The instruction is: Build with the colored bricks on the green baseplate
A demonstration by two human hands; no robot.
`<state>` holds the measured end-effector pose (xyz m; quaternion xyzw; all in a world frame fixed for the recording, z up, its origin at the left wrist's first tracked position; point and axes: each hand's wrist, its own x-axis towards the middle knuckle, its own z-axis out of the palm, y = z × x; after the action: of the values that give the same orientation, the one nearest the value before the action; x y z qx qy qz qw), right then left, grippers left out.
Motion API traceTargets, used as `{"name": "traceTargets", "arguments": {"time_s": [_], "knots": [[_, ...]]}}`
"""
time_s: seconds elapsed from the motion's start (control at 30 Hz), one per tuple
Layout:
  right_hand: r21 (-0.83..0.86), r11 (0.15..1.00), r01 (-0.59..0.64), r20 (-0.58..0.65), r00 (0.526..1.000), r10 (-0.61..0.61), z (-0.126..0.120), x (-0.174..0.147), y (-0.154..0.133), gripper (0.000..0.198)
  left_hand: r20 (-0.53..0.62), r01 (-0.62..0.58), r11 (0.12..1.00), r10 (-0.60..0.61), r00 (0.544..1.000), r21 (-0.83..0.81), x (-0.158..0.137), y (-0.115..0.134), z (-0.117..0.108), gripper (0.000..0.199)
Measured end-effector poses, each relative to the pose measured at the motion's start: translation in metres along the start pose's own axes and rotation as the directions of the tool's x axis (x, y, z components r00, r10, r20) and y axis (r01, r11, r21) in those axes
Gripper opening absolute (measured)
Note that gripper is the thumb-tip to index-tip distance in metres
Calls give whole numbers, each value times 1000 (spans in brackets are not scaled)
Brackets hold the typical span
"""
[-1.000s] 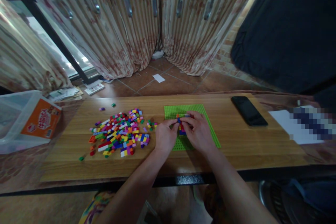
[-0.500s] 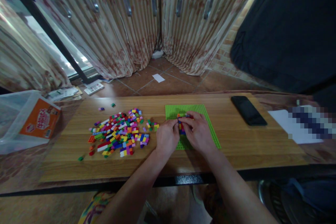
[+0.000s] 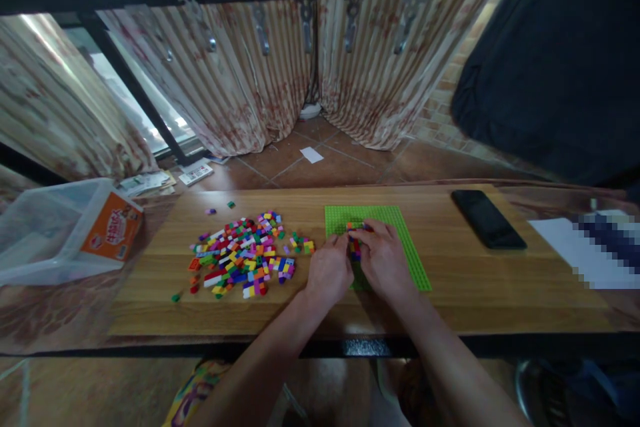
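Observation:
A green studded baseplate [image 3: 337,215] lies on the wooden board, with a small build of colourful toy bricks [image 3: 356,250] on it. My left hand [image 3: 330,267] is at the build's left side, its fingers closed with the tips against the bricks. From the right, my right hand [image 3: 385,257] has its thumb and fingers closed on the upper part of the same build. Both hands hide much of the build, and any single brick between the fingertips is too small to make out. Left of my hands spreads a pile of loose toy bricks [image 3: 245,253] in many colours.
A black phone [image 3: 487,219] lies on the right of the wooden board [image 3: 310,310]. A clear plastic bin [image 3: 60,227] with an orange label stands at the left. White paper [image 3: 560,240] sits past the right edge. Striped curtains [image 3: 240,93] hang behind.
The camera view has shifted, so everything appears slightly lower and further right. Both hands stay at the brick build with almost the same grip.

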<state>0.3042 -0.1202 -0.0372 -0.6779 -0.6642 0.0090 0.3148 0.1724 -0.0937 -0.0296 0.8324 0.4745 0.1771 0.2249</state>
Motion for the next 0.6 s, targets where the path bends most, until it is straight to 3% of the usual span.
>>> {"name": "traceTargets", "arguments": {"time_s": [0.2, 0.43, 0.6], "knots": [[84, 996, 43, -70, 997, -37, 3, -3, 10, 35, -34, 16, 998, -18, 999, -63, 4, -4, -14, 33], [139, 978, -157, -186, 966, 181, 1, 1, 22, 33, -164, 181, 983, -178, 970, 3, 6, -37, -52, 31], [205, 960, -193, -155, 962, 227, 13, 0, 24, 34, -126, 222, 963, -204, 971, 155, -2, -66, -68, 30]]}}
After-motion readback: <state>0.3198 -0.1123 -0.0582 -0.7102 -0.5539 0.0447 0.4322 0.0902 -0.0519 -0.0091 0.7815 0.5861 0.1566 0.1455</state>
